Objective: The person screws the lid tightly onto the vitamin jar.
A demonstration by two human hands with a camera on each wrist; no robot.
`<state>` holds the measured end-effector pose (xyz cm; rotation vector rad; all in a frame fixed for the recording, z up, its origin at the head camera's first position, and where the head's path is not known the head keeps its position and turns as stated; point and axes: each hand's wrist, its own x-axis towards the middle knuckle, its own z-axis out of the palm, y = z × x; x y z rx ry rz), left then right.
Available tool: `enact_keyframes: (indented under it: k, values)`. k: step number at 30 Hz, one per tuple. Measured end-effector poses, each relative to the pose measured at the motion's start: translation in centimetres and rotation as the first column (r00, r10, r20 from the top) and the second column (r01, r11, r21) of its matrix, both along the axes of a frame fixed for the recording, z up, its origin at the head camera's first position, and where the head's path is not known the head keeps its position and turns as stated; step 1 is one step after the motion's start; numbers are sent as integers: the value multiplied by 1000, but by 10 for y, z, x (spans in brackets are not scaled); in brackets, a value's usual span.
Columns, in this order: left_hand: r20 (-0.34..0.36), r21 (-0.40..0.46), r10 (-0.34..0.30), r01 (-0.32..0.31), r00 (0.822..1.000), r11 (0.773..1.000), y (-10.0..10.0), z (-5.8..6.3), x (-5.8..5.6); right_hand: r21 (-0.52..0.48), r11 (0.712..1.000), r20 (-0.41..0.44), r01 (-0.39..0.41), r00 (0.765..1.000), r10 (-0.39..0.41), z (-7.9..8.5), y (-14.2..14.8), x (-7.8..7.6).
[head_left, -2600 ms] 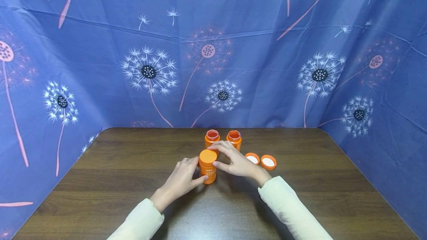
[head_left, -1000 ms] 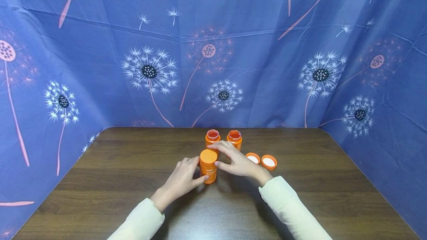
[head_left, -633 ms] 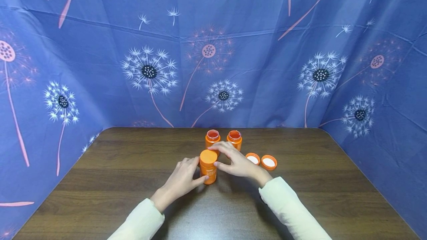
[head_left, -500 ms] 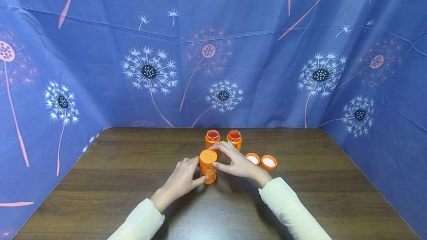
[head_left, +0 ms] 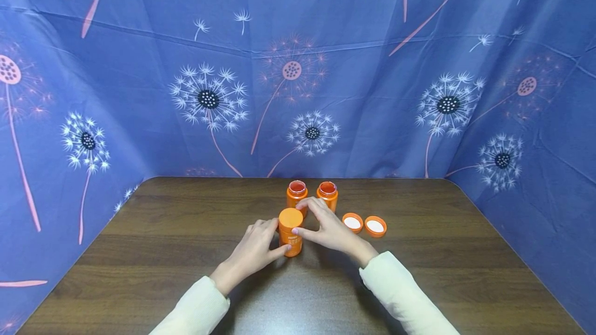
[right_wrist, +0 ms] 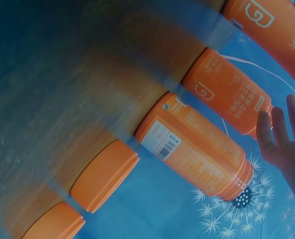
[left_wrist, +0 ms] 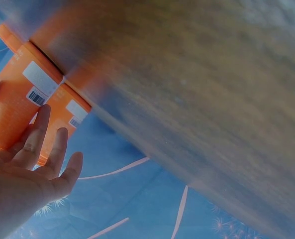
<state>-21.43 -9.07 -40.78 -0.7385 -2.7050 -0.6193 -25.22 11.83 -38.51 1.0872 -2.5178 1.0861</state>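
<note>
An orange pill bottle [head_left: 291, 244] stands upright on the table with its orange cap [head_left: 291, 217] on. My left hand [head_left: 251, 249] grips its body from the left, thumb across the front. In the left wrist view, the bottle [left_wrist: 18, 94] shows a white barcode label beside the left fingers [left_wrist: 35, 142]. My right hand [head_left: 328, 226] holds the cap from the right, thumb at its front edge and index finger behind; the other right fingers [right_wrist: 281, 132] stick out in the right wrist view.
Two uncapped orange bottles, a left one [head_left: 297, 198] and a right one [head_left: 327, 198], stand just behind. Two loose caps, one nearer [head_left: 352, 223] and one farther right [head_left: 375, 227], lie white lining up. A blue dandelion-print cloth [head_left: 363, 92] hangs around the wooden table [head_left: 163, 231].
My right thumb has shifted left across the cap's front edge, and the right index fingertip has moved slightly right behind it. My left hand and the bottle stay in place.
</note>
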Motion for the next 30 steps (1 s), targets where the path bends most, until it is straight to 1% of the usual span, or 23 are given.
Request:
enact_keyframes:
  k: [7,12,19,23,30]
  values:
    - [-5,-1,7,-7,1000,1000,0,0,0,-10,1000,-25,18,1000,-19,-1,-2,1]
    - [4,-9,15,-15,1000,1000,0,0,0,0,1000,-16,20,1000,-20,-1,-1,1]
    - [-29,-14,13,-13,999,1000,1,-1,0,17,998,32,-58,998,57,2,3,-1]
    - [-27,-15,11,-11,1000,1000,1,-1,0,46,995,60,-92,994,89,3,5,-1]
    - [-17,-22,15,-15,1000,1000,1,-1,0,72,989,78,-129,989,123,5,7,-2]
